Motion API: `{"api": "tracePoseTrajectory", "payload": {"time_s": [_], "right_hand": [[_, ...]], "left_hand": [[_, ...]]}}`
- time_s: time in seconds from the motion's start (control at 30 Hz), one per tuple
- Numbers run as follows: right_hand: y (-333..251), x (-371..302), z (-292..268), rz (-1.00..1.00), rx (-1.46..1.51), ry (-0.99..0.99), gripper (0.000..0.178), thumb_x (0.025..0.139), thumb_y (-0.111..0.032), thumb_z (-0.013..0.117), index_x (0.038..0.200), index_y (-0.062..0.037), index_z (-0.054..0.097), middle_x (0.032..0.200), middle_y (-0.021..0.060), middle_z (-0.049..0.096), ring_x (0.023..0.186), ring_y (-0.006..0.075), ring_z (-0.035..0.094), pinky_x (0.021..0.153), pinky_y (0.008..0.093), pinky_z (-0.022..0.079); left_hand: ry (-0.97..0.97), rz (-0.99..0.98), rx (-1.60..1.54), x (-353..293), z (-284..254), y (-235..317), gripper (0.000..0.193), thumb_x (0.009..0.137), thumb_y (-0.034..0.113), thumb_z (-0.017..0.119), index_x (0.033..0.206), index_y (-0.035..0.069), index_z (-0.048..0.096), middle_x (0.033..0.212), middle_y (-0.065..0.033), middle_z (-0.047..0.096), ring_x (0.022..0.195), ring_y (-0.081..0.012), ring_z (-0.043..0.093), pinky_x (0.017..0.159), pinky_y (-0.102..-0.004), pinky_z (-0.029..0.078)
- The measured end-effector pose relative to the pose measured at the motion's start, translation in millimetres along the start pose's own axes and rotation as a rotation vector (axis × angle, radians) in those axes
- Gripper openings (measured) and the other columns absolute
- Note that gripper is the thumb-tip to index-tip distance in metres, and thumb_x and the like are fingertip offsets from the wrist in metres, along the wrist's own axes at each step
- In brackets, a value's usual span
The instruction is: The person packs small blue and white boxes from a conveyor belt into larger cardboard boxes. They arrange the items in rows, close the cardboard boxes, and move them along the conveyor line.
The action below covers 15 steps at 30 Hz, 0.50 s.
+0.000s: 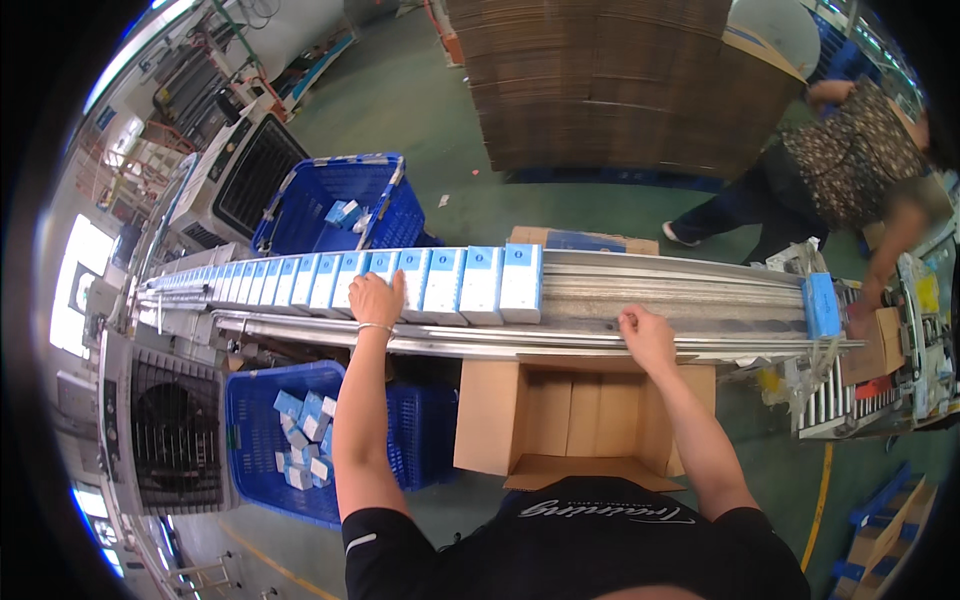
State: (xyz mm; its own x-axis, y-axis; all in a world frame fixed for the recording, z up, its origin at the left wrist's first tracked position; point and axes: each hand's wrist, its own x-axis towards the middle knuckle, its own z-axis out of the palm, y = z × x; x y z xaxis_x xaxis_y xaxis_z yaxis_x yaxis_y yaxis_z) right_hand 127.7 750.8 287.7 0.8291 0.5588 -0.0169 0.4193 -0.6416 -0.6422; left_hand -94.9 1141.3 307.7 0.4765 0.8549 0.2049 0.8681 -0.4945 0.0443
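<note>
A long row of upright white-and-blue cartons (435,285) stands on the metal conveyor (660,290), packed side by side from the far left to the middle. My left hand (377,298) lies on the row, its fingers extended over the upper faces of a few cartons. Over the bare stretch of conveyor to the right, my right hand (648,335) is held by the near rail with its fingers curled in and nothing visible in them. Below the conveyor, between my arms, an opened brown cardboard box (570,415) faces me with its flaps spread.
Blue baskets with small cartons stand on both sides of the conveyor: a near one (250,455) and a far one (395,205). At the right end, another person (850,160) reaches toward a blue carton (822,305). Stacked flat cardboard (620,90) rises behind.
</note>
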Motion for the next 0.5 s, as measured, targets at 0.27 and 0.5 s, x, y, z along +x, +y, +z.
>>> {"api": "tracePoseTrajectory", "payload": {"time_s": [0.27, 0.5], "right_hand": [[-1, 64, 1, 0.075, 0.376, -0.096, 0.064, 0.078, -0.043, 0.065, 0.121, -0.0005, 0.045, 0.097, 0.0161, 0.064, 0.09, 0.0299, 0.062, 0.079, 0.036, 0.047], [3, 61, -28, -0.014, 0.159, -0.053, 0.078, 0.066, -0.047, 0.075, 0.114, 0.0053, 0.043, 0.103, 0.021, 0.061, 0.097, 0.0318, 0.06, 0.084, 0.0367, 0.046]], "left_hand": [[-0.474, 0.051, -0.498, 0, 19, 61, 0.097, 0.067, 0.064, 0.066, 0.112, -0.017, 0.038, 0.104, -0.0361, 0.056, 0.103, -0.0409, 0.057, 0.085, -0.0412, 0.046], [-0.254, 0.201, -0.691, -71, -21, 135, 0.075, 0.075, 0.053, 0.065, 0.106, -0.01, 0.04, 0.09, -0.0314, 0.06, 0.086, -0.0453, 0.059, 0.074, -0.0448, 0.048]]}}
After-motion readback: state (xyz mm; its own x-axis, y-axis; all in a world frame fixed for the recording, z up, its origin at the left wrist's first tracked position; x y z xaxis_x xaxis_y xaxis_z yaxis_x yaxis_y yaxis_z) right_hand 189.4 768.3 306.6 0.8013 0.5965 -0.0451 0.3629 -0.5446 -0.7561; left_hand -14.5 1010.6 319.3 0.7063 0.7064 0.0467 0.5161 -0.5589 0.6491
